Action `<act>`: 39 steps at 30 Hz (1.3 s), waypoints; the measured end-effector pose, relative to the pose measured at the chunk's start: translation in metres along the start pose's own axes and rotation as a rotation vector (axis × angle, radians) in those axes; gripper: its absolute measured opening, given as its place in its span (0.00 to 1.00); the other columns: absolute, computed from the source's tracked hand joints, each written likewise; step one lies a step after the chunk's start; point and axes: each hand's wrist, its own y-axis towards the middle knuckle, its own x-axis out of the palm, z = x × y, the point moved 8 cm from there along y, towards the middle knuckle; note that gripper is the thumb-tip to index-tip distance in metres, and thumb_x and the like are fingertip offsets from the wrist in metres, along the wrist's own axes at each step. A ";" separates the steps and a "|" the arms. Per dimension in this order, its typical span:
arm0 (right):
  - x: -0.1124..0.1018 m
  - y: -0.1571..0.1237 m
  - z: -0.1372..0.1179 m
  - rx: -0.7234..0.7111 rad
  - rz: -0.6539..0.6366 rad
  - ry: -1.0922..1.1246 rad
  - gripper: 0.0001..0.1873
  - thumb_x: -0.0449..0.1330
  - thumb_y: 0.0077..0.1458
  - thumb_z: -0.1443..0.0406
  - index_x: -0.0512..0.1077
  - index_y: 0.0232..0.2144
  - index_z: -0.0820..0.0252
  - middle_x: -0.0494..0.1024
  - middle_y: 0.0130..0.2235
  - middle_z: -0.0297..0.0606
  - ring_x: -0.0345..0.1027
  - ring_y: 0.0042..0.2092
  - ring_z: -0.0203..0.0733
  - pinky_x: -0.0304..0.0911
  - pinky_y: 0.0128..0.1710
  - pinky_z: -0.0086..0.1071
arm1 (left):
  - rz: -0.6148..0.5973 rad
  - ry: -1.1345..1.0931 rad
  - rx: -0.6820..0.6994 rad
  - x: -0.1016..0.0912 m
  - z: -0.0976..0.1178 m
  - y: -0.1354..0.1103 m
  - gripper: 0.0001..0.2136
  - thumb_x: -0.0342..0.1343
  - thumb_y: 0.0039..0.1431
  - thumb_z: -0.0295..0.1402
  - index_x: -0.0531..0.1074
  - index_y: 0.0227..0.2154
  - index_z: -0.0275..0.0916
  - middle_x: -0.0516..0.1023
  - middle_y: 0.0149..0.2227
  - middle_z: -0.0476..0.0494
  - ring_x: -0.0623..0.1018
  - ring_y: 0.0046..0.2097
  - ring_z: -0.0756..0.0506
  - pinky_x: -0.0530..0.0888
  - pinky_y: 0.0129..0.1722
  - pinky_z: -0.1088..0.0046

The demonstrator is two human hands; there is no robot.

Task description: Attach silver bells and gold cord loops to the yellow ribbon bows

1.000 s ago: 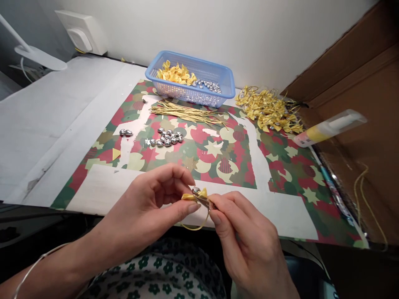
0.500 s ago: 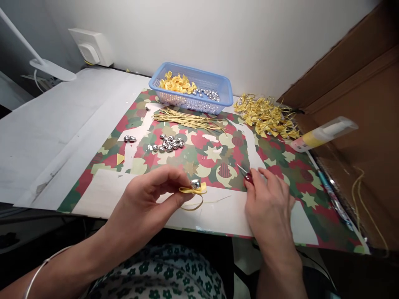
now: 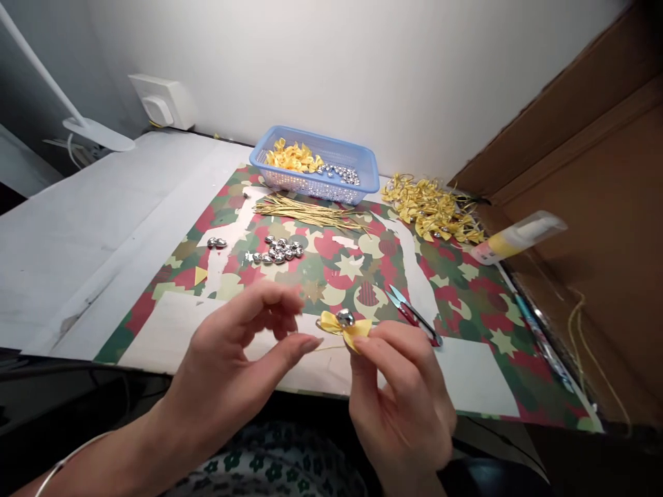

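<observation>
Right hand [image 3: 401, 390] pinching yellow bow [image 3: 357, 330], left hand [image 3: 233, 359] loose; snips [image 3: 409, 315] (blades parted), silver beads [image 3: 280, 252] beyond.

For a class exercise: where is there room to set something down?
Left, the white sheet beside the patterned paper; also its stretch between silver beads and snips, beyond the held bow. Crowded behind: blue basket, yellow cords, bow pile.
</observation>
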 end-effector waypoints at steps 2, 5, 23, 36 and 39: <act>0.000 -0.003 -0.001 -0.033 0.002 -0.020 0.28 0.63 0.51 0.85 0.75 0.47 0.51 0.76 0.40 0.37 0.74 0.42 0.43 0.74 0.40 0.39 | -0.108 -0.177 -0.213 0.009 -0.015 -0.003 0.06 0.67 0.62 0.36 0.77 0.39 0.43 0.80 0.32 0.50 0.78 0.33 0.49 0.78 0.36 0.76; 0.005 -0.006 -0.004 -0.080 -0.058 -0.008 0.27 0.63 0.52 0.84 0.77 0.44 0.49 0.77 0.39 0.37 0.74 0.43 0.44 0.73 0.42 0.40 | -0.200 -0.386 -0.382 0.019 -0.026 -0.006 0.08 0.64 0.65 0.38 0.75 0.41 0.41 0.82 0.31 0.48 0.80 0.33 0.49 0.78 0.36 0.75; 0.046 0.003 0.041 0.763 -0.485 0.723 0.09 0.60 0.66 0.60 0.78 0.42 0.57 0.74 0.27 0.30 0.66 0.26 0.32 0.65 0.25 0.24 | -0.235 -0.207 -0.119 0.008 -0.012 -0.006 0.08 0.61 0.67 0.26 0.76 0.45 0.45 0.87 0.39 0.50 0.85 0.41 0.48 0.81 0.43 0.76; 0.017 0.019 0.033 0.492 -0.262 0.504 0.12 0.64 0.63 0.67 0.79 0.48 0.49 0.80 0.35 0.33 0.74 0.35 0.37 0.71 0.33 0.30 | -0.129 -0.149 0.081 0.001 -0.009 0.000 0.08 0.61 0.67 0.33 0.80 0.31 0.44 0.87 0.37 0.46 0.85 0.41 0.40 0.82 0.47 0.61; 0.021 0.022 0.027 0.457 -0.353 0.492 0.07 0.63 0.63 0.67 0.80 0.41 0.52 0.82 0.34 0.33 0.74 0.33 0.37 0.69 0.31 0.29 | -0.181 -0.061 0.222 0.002 0.000 0.001 0.12 0.57 0.69 0.26 0.80 0.32 0.47 0.87 0.40 0.48 0.85 0.44 0.41 0.79 0.51 0.60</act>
